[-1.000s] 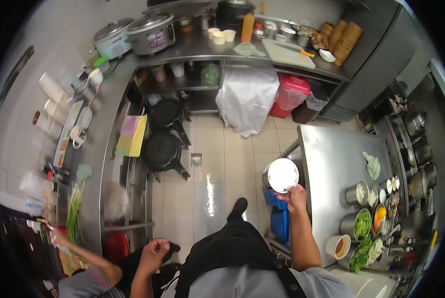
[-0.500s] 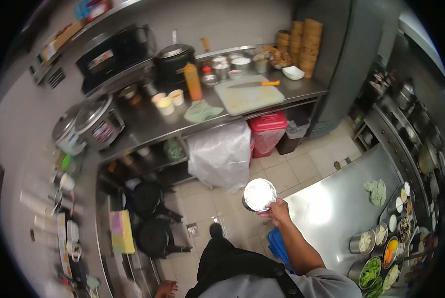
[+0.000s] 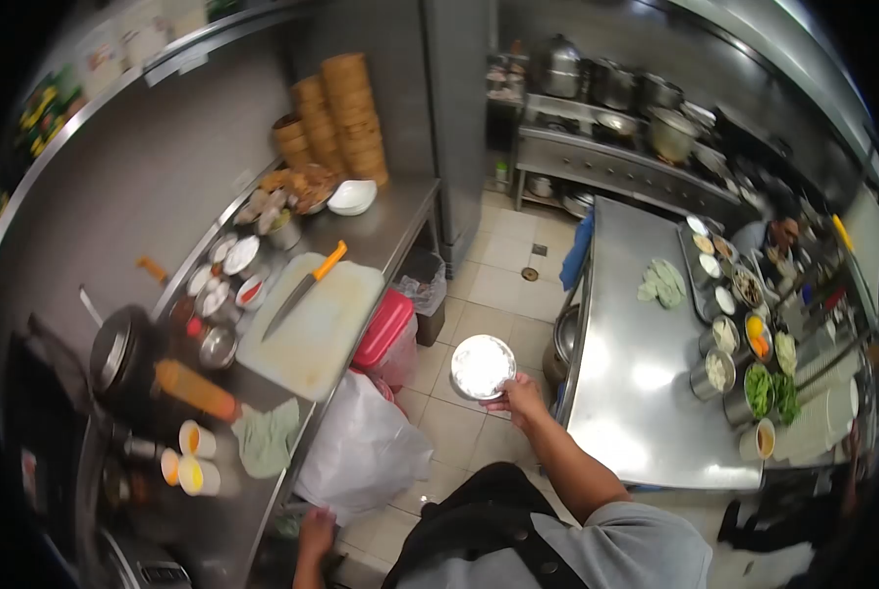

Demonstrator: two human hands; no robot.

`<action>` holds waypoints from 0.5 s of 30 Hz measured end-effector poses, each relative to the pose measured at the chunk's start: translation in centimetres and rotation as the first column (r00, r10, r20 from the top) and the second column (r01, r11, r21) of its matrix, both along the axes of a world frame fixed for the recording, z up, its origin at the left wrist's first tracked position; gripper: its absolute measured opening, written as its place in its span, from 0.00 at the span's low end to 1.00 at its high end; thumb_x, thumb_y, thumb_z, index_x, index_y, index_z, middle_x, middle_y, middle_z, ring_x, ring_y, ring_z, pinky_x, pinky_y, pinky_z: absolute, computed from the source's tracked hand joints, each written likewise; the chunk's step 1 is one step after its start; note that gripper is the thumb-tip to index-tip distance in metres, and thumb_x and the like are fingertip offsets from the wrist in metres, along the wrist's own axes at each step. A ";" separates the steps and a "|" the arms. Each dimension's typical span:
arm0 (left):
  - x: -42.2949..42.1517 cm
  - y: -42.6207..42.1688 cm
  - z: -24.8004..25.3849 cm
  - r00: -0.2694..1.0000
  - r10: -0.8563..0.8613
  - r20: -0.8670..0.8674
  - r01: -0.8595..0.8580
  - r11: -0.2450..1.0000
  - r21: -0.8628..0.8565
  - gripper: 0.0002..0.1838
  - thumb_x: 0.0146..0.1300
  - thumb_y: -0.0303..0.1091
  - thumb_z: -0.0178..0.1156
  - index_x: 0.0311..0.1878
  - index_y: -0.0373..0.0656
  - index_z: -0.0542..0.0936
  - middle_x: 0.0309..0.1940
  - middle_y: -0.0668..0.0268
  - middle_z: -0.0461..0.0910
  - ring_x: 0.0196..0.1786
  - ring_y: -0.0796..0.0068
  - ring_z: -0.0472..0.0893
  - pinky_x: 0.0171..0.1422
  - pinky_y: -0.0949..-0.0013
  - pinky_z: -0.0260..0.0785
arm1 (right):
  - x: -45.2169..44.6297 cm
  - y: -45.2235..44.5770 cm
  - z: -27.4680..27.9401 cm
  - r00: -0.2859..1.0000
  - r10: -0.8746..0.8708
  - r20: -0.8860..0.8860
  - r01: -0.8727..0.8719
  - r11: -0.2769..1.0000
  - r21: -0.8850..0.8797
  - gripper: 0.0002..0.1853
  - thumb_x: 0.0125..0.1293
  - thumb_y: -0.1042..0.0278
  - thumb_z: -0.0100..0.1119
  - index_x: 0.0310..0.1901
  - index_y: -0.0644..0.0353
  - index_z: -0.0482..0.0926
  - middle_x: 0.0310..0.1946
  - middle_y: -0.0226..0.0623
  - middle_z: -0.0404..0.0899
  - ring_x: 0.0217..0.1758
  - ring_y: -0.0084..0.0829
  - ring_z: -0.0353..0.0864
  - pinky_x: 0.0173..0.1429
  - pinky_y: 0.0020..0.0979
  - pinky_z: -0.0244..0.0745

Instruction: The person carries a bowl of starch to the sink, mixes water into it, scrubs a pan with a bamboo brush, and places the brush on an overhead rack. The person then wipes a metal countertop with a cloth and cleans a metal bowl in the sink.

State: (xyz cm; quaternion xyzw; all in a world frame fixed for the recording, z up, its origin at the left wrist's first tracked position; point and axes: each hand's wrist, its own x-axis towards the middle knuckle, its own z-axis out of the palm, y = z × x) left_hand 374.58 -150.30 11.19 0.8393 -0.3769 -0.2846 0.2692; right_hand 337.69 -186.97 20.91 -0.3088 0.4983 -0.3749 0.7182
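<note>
My right hand [image 3: 520, 401] grips the rim of a round metal bowl [image 3: 483, 395] and holds it over the floor between the two counters. Something bright white fills the bowl; glare hides what it is. Low on the left, my left hand [image 3: 317, 533] hangs beside the counter edge, near a white plastic sheet [image 3: 366, 452]. Blur hides how its fingers lie, and I see nothing held in it.
On the left counter lie a cutting board [image 3: 351, 304], a knife [image 3: 297, 299], a cloth [image 3: 268, 439] and cups [image 3: 197, 440]. A steel table [image 3: 621, 363] bears food containers on the right. Behind it is a person [image 3: 778, 240]. A stove [image 3: 597, 147] stands at the back.
My view has turned right, bringing the stove and more of the steel table into sight. The bowl stays in my right hand. My left hand now shows beside the left counter.
</note>
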 end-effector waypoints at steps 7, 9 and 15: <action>-2.0 -32.6 5.9 0.874 -0.395 -0.285 0.287 0.890 -0.353 0.15 0.62 0.33 0.60 0.49 0.35 0.76 0.34 0.65 0.80 0.36 0.77 0.79 0.42 0.73 0.71 | -1.5 -7.0 -0.1 0.959 -0.283 0.001 0.283 0.959 -0.022 0.13 0.58 0.83 0.40 0.44 0.76 0.69 0.32 0.56 0.80 0.26 0.43 0.85 0.24 0.28 0.83; -5.2 -38.7 8.4 0.806 -0.422 -0.416 0.374 0.907 -0.194 0.15 0.63 0.33 0.59 0.50 0.35 0.76 0.36 0.65 0.80 0.36 0.79 0.78 0.39 0.73 0.71 | -2.9 -10.0 -2.5 0.944 -0.330 0.017 0.331 0.941 -0.070 0.13 0.56 0.83 0.44 0.43 0.81 0.68 0.31 0.57 0.80 0.25 0.44 0.84 0.21 0.28 0.82; -4.9 -54.0 0.4 0.724 -0.290 -0.626 0.482 0.862 0.158 0.17 0.64 0.41 0.57 0.52 0.42 0.75 0.38 0.66 0.79 0.38 0.76 0.79 0.36 0.69 0.72 | -5.7 -17.4 -2.6 0.883 -0.470 -0.007 0.469 0.882 -0.037 0.09 0.55 0.82 0.46 0.37 0.78 0.71 0.33 0.52 0.78 0.28 0.39 0.83 0.24 0.31 0.84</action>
